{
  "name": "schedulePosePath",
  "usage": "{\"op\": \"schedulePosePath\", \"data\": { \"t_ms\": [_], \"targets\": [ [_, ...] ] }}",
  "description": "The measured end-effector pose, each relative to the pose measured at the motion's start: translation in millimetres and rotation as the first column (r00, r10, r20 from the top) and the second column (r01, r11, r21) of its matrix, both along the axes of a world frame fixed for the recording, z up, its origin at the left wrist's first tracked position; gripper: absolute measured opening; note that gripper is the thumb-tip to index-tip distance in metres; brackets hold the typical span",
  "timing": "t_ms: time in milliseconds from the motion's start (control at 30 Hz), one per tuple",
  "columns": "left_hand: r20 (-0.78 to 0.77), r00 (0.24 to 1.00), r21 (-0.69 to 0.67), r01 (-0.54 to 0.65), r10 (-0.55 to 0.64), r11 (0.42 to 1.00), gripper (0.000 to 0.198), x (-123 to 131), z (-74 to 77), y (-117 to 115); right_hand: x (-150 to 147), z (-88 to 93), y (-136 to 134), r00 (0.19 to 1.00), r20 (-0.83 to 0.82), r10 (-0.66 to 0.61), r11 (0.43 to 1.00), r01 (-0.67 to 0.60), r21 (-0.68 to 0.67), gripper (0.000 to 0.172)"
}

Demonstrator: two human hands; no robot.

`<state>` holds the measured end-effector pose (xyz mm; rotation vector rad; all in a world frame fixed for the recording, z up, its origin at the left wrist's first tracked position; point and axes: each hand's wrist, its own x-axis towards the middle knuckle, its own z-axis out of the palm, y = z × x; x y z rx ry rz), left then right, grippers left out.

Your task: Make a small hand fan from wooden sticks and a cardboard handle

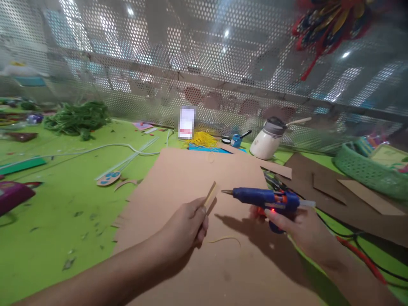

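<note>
My left hand (191, 221) pinches a small narrow strip of cardboard (210, 193), tilted upward to the right. A blue glue gun (258, 197) is gripped in my right hand (296, 227), and a red light glows on its body. Its metal nozzle points left, close to the strip but apart from it. A pale glue stick (307, 203) sticks out of the gun's back end. Both hands are above a large tan cardboard sheet (172, 178), on which a thin curved yellowish strand (225, 239) lies.
A white container with a grey top (267, 138) and a small blue paint jar (236, 140) stand behind the sheet. Yellow strands (204, 138) lie near a propped phone (186, 122). Brown cardboard (318, 187), a green basket (366, 170) and cables (360, 250) are at the right; green strands (78, 118) are left.
</note>
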<state>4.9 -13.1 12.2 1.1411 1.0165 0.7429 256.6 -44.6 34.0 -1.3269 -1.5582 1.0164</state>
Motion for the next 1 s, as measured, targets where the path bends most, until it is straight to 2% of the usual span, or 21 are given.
{"op": "schedulePosePath", "data": {
  "t_ms": [100, 200, 300, 400, 567, 700, 1000],
  "targets": [
    [-0.076, 0.997, 0.002, 0.035, -0.035, 0.999, 0.023, 0.6, 11.5, 0.5, -7.0, -2.3, -5.4, 0.994, 0.102, -0.033, 0.999, 0.036, -0.024, 0.029],
    [-0.075, 0.996, -0.043, 0.041, -0.044, 0.998, 0.015, 1.4, 16.7, 0.7, -12.3, -6.1, -10.3, 0.983, 0.18, -0.036, 0.999, 0.031, 0.032, 0.028],
    [-0.035, 0.999, -0.075, 0.039, -0.042, 0.996, 0.014, 0.9, 12.2, 1.4, -14.8, -8.8, -12.7, 0.968, 0.249, -0.024, 0.994, -0.004, 0.112, 0.027],
    [-0.046, 0.996, -0.036, 0.075, -0.077, 0.997, 0.017, -1.4, 4.4, 4.1, -15.7, -7.5, -12.1, 0.948, 0.319, -0.009, 0.987, -0.043, 0.156, 0.026],
    [-0.053, 0.994, -0.048, 0.09, -0.092, 0.995, 0.022, -5.3, -1.0, 7.6, -15.3, -3.3, -10.6, 0.953, 0.303, -0.016, 0.986, -0.034, 0.16, 0.026],
    [-0.044, 0.989, -0.025, 0.143, -0.144, 0.989, 0.021, -6.2, 0.8, 8.0, -13.1, -4.4, -11.3, 0.945, 0.325, -0.019, 0.989, -0.029, 0.143, 0.027],
    [-0.048, 0.987, -0.016, 0.153, -0.153, 0.988, 0.02, -4.2, 3.9, 7.1, -15.5, -5.6, -11.9, 0.969, 0.242, 0.052, 0.992, -0.078, 0.099, 0.029]
  ]
}}
